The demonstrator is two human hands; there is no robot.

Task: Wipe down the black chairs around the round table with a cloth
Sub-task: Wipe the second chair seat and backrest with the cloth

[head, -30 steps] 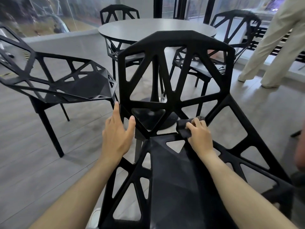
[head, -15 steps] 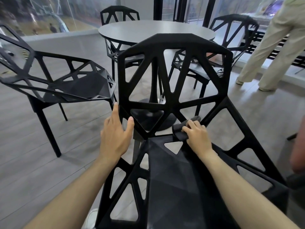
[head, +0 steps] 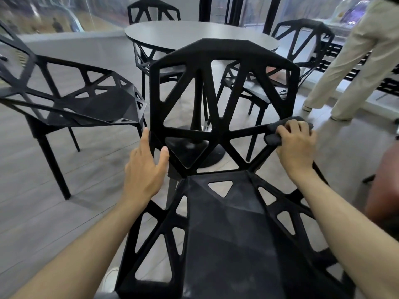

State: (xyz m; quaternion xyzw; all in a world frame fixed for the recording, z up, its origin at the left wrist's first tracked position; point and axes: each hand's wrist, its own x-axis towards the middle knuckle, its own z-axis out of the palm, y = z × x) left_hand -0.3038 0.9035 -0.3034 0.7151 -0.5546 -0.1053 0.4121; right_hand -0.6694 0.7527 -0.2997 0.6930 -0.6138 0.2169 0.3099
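— What is changing on your feed?

— I am seeing the right hand sliding the cloth outward. A second ago it was working low on the nearest chair, by the centre of the backrest base; now it is sitting up at the right corner, where backrest and armrest join, fingers curled over the dark cloth and pressing it on the bar.

— And the other hand?

— The left hand is staying put, fingers straight and apart, bracing the left edge of the backrest.

— Meaning?

— I am judging the lower struts done and the right side starting. The other chairs, beyond both hands round the bench, are waiting.
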